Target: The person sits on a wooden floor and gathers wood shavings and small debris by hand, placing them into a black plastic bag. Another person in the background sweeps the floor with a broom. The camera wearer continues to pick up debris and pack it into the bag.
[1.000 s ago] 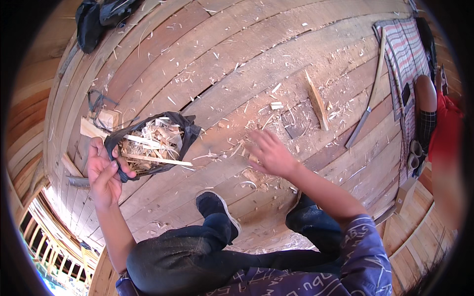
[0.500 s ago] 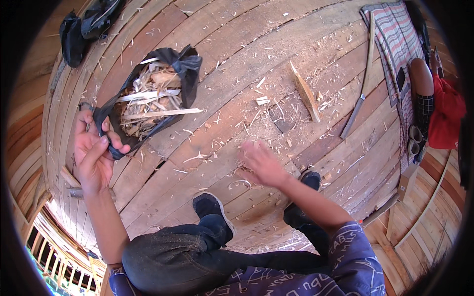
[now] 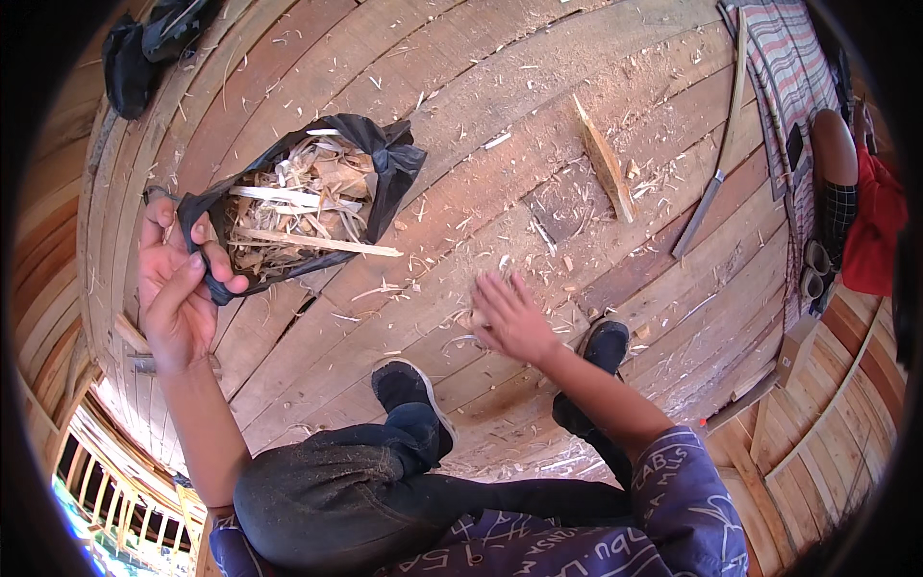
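Clamping thumb and curled fingers on the rim of a black plastic bag [image 3: 392, 181], the left hand [image 3: 178, 298] is at nine o'clock. The bag is at ten o'clock, its mouth gaping, filled with wood shavings [image 3: 332, 178]; a pale wooden strip [image 3: 317, 240] lies across them, one end poking past the edge toward three o'clock. Whether the bag rests fully on the plank floor [image 3: 452, 67], I cannot tell.

Just off centre toward four o'clock is the right hand [image 3: 510, 317], back upward, fingers stretched out and slightly apart, low over the boards among scattered chips. Its palm side is hidden.

Between one and two o'clock lies a tapered wooden piece [image 3: 606, 163]. Farther out, between two and three, a long blade [image 3: 699, 213] with a wooden handle lies near a checked cloth [image 3: 784, 62]. Another person's knee [image 3: 834, 149] shows at the rim there. A dark shoe [image 3: 404, 387] stands at seven o'clock, another at four.
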`<action>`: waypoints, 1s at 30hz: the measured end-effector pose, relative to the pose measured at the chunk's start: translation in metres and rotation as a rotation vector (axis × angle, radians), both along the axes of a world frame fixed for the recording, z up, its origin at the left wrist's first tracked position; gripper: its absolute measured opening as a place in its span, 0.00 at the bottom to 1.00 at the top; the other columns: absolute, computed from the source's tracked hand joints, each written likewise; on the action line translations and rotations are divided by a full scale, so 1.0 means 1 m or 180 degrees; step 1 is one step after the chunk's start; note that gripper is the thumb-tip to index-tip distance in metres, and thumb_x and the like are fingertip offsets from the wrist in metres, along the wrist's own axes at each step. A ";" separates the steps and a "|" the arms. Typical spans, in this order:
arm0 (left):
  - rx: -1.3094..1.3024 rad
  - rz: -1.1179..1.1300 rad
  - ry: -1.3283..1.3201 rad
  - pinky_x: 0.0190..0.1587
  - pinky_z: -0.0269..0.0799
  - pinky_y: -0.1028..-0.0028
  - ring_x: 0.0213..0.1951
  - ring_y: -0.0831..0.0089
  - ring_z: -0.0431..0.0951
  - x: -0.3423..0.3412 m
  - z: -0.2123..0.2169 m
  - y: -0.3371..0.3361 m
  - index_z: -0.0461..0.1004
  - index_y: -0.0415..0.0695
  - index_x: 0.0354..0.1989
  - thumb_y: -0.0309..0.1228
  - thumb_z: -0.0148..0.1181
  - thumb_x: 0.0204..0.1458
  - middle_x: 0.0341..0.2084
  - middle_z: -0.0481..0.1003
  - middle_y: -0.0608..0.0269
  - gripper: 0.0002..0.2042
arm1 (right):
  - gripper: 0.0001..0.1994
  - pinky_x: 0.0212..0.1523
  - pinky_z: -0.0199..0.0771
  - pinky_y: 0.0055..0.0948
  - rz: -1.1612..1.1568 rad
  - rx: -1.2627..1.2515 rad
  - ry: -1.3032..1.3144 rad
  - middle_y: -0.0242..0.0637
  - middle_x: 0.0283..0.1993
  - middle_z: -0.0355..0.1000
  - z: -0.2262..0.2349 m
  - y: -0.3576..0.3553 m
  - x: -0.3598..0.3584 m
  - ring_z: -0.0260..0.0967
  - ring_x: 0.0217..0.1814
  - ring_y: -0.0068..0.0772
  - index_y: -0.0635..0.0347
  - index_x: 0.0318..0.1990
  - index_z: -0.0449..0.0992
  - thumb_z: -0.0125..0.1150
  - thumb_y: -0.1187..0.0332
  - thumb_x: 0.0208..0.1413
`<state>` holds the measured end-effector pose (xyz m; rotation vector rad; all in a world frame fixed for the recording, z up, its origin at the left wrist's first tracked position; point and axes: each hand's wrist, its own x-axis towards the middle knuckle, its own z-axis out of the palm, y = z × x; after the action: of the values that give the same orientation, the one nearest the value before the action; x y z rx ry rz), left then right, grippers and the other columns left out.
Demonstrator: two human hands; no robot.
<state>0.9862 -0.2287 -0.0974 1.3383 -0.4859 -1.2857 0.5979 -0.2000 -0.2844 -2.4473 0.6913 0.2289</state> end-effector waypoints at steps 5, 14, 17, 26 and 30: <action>0.0026 -0.0069 -0.0121 0.32 0.78 0.79 0.30 0.77 0.69 0.008 -0.007 0.006 0.50 0.38 0.60 0.18 0.52 0.48 0.41 0.62 0.56 0.29 | 0.36 0.69 0.36 0.52 -0.0988 0.0271 -0.0260 0.51 0.69 0.48 0.022 0.002 -0.028 0.42 0.72 0.49 0.62 0.64 0.54 0.57 0.52 0.53; -0.0052 -0.0204 -0.0118 0.32 0.81 0.72 0.30 0.74 0.71 -0.003 0.000 -0.011 0.51 0.41 0.53 0.16 0.49 0.48 0.39 0.62 0.55 0.24 | 0.38 0.69 0.36 0.53 -0.1348 -0.0824 -0.0309 0.53 0.68 0.49 -0.013 -0.083 -0.014 0.43 0.72 0.48 0.67 0.63 0.54 0.55 0.48 0.52; 0.0001 -0.0156 -0.0106 0.33 0.81 0.72 0.30 0.74 0.71 -0.003 -0.002 -0.002 0.51 0.41 0.53 0.16 0.50 0.48 0.40 0.62 0.55 0.24 | 0.39 0.69 0.36 0.53 -0.0911 -0.0330 -0.0092 0.52 0.68 0.49 -0.015 -0.015 -0.017 0.43 0.72 0.47 0.68 0.63 0.54 0.53 0.45 0.52; -0.0017 -0.0200 -0.0017 0.34 0.81 0.71 0.31 0.73 0.72 -0.001 0.005 0.008 0.51 0.43 0.51 0.15 0.50 0.48 0.39 0.62 0.55 0.23 | 0.51 0.64 0.45 0.53 -0.2205 -0.0111 0.0369 0.56 0.66 0.50 0.024 0.057 -0.021 0.45 0.69 0.56 0.65 0.63 0.54 0.69 0.43 0.35; -0.0032 -0.0127 0.0043 0.34 0.82 0.70 0.31 0.72 0.73 -0.001 0.002 0.011 0.51 0.43 0.49 0.15 0.50 0.48 0.39 0.62 0.55 0.22 | 0.50 0.60 0.50 0.50 -0.2266 -0.0103 0.0854 0.53 0.66 0.51 0.029 0.055 -0.002 0.50 0.66 0.54 0.61 0.64 0.55 0.71 0.46 0.33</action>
<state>0.9852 -0.2177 -0.0953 1.3164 -0.5113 -1.3225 0.5955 -0.1453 -0.2549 -2.0550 1.6294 0.2582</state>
